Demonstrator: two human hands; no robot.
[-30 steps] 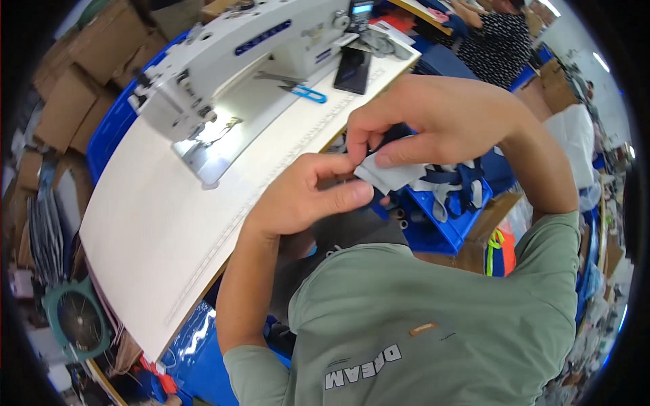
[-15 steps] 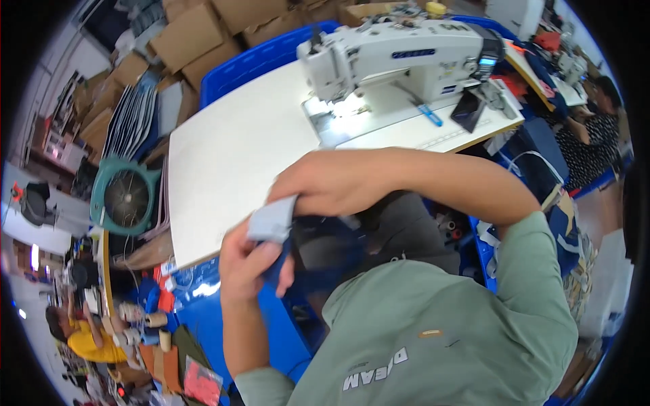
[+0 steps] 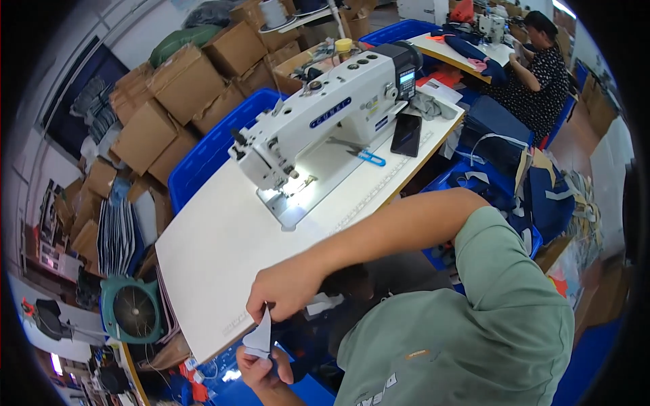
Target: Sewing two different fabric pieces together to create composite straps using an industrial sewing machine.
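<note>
At the lower left of the frame, a small, folded, light-grey fabric piece (image 3: 258, 338) is held between two bare hands, near the front edge of a flat white counter (image 3: 203, 250). The right hand (image 3: 288, 287) is above; its grip pinches the pointed upper end of the fabric piece. The left hand (image 3: 263, 370) is below; its grip is closed on the lower end. Contact between fabric piece and counter cannot be determined. At upper centre, a white sewing machine (image 3: 325, 118) stands on the counter, its needle area brightly lit. Blue-handled thread snips (image 3: 372, 158) lie to the right of the needle area, near a black rectangular phone (image 3: 406, 135). At left, a green-framed fan (image 3: 133, 310) stands beyond the counter.
</note>
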